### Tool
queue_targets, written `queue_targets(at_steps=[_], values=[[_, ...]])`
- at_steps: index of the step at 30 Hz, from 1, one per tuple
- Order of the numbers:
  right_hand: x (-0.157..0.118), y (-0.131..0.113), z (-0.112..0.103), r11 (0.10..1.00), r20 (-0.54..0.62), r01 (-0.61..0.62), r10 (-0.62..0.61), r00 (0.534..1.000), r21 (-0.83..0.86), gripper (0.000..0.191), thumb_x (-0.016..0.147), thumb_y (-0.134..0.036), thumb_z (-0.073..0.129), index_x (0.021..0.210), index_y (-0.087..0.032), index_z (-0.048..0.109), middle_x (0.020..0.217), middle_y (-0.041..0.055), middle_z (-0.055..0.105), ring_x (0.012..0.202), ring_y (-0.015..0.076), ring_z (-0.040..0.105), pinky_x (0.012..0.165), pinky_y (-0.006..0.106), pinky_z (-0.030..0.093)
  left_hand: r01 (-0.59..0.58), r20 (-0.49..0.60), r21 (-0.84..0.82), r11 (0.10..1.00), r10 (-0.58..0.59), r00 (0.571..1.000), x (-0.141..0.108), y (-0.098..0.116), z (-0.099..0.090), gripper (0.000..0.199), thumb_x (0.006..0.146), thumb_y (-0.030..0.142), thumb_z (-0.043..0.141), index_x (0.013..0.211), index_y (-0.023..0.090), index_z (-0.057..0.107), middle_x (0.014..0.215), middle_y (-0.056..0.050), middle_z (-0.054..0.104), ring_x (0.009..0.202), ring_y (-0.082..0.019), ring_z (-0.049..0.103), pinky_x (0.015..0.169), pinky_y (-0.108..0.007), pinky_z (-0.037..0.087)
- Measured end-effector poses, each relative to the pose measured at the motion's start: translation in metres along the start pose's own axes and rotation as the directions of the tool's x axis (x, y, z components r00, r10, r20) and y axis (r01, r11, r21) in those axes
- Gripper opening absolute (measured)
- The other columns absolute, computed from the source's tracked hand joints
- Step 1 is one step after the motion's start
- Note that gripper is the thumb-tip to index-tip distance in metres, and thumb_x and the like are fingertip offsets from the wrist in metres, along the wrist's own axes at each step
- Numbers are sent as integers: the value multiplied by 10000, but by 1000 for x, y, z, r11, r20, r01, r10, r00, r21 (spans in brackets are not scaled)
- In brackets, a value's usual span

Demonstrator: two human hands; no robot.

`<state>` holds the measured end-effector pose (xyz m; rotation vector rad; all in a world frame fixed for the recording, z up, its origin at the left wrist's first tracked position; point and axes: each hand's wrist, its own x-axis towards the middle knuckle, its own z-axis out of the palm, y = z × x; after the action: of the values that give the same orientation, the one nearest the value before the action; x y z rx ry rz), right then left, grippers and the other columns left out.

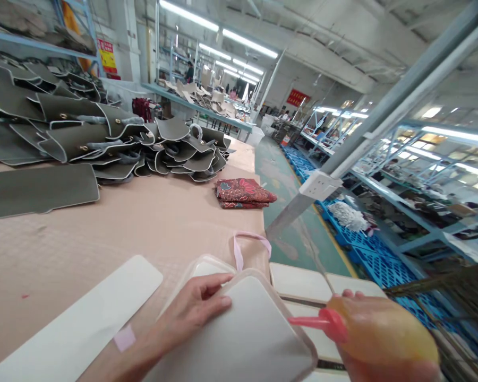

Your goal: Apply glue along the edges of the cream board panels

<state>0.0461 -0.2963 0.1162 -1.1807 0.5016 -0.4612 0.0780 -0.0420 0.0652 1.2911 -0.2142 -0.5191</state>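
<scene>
My left hand (201, 305) grips a white panel with rounded corners (247, 329), thumb on its face and the fingers partly hidden behind its upper edge. A second similar panel (207, 262) shows just behind it, with a pink strap loop (252, 236) above. Wrapped in my right hand (382, 339) is a squeeze bottle (390, 326) with yellowish contents. Its red nozzle (316, 320) points left, its tip at the panel's right edge; whether it touches I cannot tell. A long white strip (103, 313) lies left of my left forearm, near a small pink piece (125, 338).
Grey-green bag pieces with white edges (115, 132) are heaped at the table's back left. A folded red patterned cloth (244, 192) lies near the right edge. More white panels (300, 280) sit below right. A grey post with a socket box (321, 184) leans across the right side.
</scene>
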Motion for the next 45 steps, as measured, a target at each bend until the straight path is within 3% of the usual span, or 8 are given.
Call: queue_targets(at_steps=[5,9,15,19,23,33,40,45], values=[[-18,-59,-38,956,4,291,-292,957,34,732,548,-717,647,1117,-257,611,1212,101,592,1186,375,470,1038,608,238,-164,409,483,860,-56,911,-5,62,30,194,801,270,539,726,124,643,608,42,402,609,-89,367,552,-168,280],[-47,-81,-63,991,58,117,-121,991,67,832,357,-683,772,1074,-286,628,1215,110,588,1078,392,546,996,631,267,-240,623,575,783,-228,748,-2,68,64,158,757,218,592,821,128,706,602,49,517,591,-96,439,551,-159,334],[-52,-73,-126,982,216,110,-141,966,153,903,372,-589,783,1173,-225,581,1153,149,598,986,418,575,876,646,365,-248,755,553,795,-354,552,2,74,108,313,718,177,628,1006,96,719,848,-12,718,824,-205,634,758,-231,470],[-56,-70,-154,970,345,93,-168,923,222,907,427,-586,761,1234,-241,531,1190,107,594,1082,336,538,897,484,437,-212,825,507,836,-398,402,0,69,126,421,673,219,700,1050,31,691,898,-52,720,893,-226,643,788,-230,486],[-68,-75,-159,962,434,86,-196,879,260,882,443,-582,753,1229,-256,521,1116,67,616,1054,288,548,883,426,464,-190,836,506,841,-424,348,-10,66,139,477,651,264,741,1050,9,684,861,-53,720,919,-229,642,794,-214,490],[-79,-78,-163,953,550,61,-222,805,296,847,461,-518,764,1222,-254,503,1083,68,599,966,276,585,815,442,515,-186,851,479,858,-402,337,-35,69,147,441,668,231,713,1048,11,688,835,-45,717,966,-246,633,832,-216,484],[-93,-79,-166,971,510,76,-186,840,228,901,416,-615,750,1211,-258,518,1085,77,598,982,308,583,851,474,492,-165,833,471,867,-375,406,-43,69,137,430,697,217,690,1087,36,676,837,-31,718,925,-222,646,810,-200,489],[-102,-72,-178,966,447,185,-248,859,180,797,537,-681,653,1211,-273,527,1141,77,615,990,334,602,785,480,526,-160,797,473,867,-343,496,-44,73,122,454,715,258,695,1115,46,662,832,-23,715,870,-198,648,759,-177,495]])
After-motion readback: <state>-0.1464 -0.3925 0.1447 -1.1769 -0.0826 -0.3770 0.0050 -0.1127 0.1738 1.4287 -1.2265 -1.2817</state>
